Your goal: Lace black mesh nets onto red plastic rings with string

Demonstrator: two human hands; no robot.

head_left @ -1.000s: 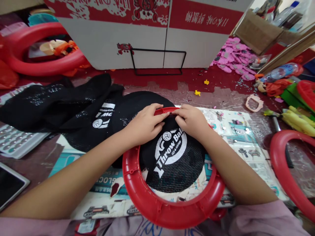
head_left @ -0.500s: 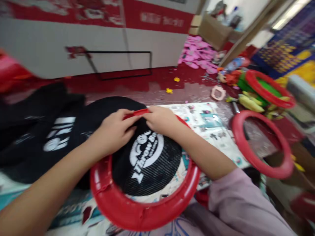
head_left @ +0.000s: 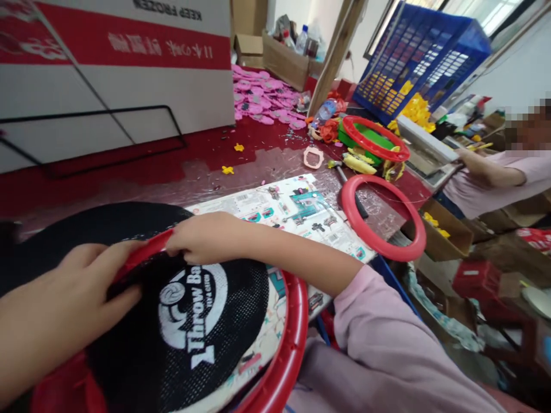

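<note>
A red plastic ring (head_left: 293, 338) lies in front of me around a round black mesh disc (head_left: 241, 304) printed in white with "Throw Ba...". My left hand (head_left: 92, 267) grips the ring's far left rim, thumb inside and fingers over the top. Close beside it, my right hand (head_left: 198, 238) is closed on the far rim, its fingertips pinching ring and mesh edge. More black mesh (head_left: 107, 221) lies beyond the ring. Under the work spreads a printed white sheet (head_left: 297, 206).
A second red ring (head_left: 415, 241) and a hammer (head_left: 359, 206) lie to the right. Behind them are another red ring (head_left: 374, 152), a pink frame (head_left: 313, 158) and pink pieces (head_left: 267, 94). A large carton (head_left: 172, 92) stands at the back. A co-worker (head_left: 486, 178) sits at the right.
The view has swung right, so the ring and hands appear further left and a co-worker and blue crate have come into sight. Both hands stay on the rim, now further apart.
</note>
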